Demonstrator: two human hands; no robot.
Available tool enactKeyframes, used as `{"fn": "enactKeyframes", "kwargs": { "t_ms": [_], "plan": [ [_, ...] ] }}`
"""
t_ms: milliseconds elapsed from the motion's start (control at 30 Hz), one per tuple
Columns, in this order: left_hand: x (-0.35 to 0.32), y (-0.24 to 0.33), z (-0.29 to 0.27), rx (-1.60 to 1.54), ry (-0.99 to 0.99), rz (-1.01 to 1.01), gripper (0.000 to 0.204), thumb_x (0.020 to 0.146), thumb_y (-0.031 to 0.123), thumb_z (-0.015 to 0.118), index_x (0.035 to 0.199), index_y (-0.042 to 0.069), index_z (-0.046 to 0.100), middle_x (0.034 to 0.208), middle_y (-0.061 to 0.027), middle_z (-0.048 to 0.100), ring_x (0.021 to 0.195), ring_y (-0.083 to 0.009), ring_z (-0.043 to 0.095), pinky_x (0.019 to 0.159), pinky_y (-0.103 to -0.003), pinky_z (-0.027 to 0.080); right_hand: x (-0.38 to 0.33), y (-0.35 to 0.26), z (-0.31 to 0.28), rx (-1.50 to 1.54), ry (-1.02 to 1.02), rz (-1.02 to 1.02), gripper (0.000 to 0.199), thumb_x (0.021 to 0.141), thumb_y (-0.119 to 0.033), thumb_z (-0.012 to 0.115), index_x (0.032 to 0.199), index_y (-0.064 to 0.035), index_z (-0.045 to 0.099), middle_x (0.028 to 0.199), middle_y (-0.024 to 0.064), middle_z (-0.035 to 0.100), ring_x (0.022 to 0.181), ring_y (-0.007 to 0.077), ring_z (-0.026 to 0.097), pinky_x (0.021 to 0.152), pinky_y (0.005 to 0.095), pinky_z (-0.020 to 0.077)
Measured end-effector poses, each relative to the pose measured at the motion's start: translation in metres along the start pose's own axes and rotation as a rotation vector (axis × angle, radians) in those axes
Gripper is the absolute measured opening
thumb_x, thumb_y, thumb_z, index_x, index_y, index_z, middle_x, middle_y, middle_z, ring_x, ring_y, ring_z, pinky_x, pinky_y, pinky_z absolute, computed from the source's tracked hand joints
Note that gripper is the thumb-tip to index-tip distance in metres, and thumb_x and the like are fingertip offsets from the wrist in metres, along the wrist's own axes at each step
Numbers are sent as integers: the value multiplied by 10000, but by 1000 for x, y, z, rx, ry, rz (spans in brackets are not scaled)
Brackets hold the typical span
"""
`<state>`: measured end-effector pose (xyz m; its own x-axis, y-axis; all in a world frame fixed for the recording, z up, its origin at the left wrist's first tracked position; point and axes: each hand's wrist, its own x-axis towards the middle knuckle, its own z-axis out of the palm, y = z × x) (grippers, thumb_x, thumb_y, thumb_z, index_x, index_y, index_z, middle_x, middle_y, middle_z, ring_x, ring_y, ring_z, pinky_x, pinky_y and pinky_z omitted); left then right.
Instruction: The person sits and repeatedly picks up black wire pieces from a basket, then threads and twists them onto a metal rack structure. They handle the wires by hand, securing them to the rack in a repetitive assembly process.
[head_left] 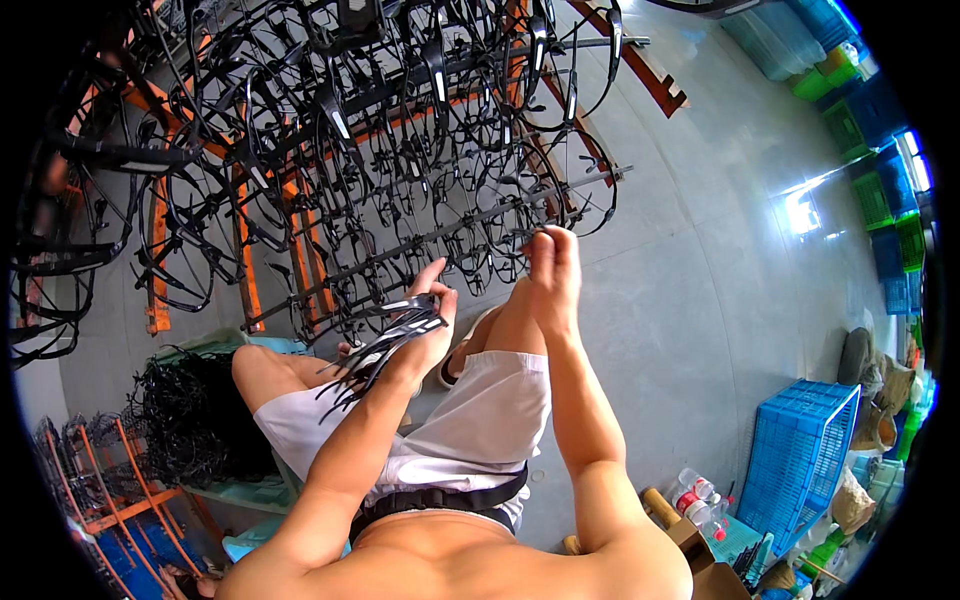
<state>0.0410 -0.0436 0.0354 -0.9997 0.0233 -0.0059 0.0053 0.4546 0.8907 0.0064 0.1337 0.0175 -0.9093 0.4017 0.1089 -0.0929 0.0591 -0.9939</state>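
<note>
My left hand [432,335] is closed round a bundle of thin, glossy black curved plastic pieces [372,352], whose loose ends fan out beside my forearm. My right hand [555,285] is raised at the near right end of a rack, with its fingers pressed together. Whatever its fingertips grip is too small to make out. In front of both hands, many similar black curved frames [338,122] hang in rows on metal bars [405,243]. Some of them carry pale, shiny strips.
Orange rack posts [245,250] rise at the left. Beside my left knee, a pale green crate [245,492] holds a tangled black heap [195,415]. A blue crate [800,450] and plastic bottles [697,500] stand at lower right. Stacked crates [872,195] line the far right wall.
</note>
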Motion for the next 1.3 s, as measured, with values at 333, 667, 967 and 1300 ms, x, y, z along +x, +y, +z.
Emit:
{"fn": "enactKeyframes", "kwargs": {
  "t_ms": [333,667,967,1300],
  "plan": [
    [13,-28,14,123,180,42,147,878,114,598,996,28,586,804,-85,635,695,-167,592,659,-306,480,58,24,63,329,-258,340,172,983,-215,467,983,-48,507,789,29,600,519,37,370,447,195,300],
    [17,-22,12,171,185,14,96,894,111,577,955,37,574,768,-72,617,669,-157,576,638,-308,470,55,21,54,556,-295,377,161,979,-200,479,975,-45,519,830,50,621,550,50,403,493,190,334],
    [31,-18,13,2,215,1,88,918,84,552,965,12,572,815,-63,634,766,-148,613,722,-287,491,17,38,31,589,-287,387,214,957,-142,511,1126,-14,541,971,26,582,847,82,515,793,226,418],
    [39,-9,15,-36,188,-45,90,911,98,559,952,21,578,822,-55,636,771,-142,611,723,-286,486,5,50,21,757,-305,315,375,868,-17,621,1233,0,536,1016,24,620,907,80,571,821,219,454]
  ]
}}
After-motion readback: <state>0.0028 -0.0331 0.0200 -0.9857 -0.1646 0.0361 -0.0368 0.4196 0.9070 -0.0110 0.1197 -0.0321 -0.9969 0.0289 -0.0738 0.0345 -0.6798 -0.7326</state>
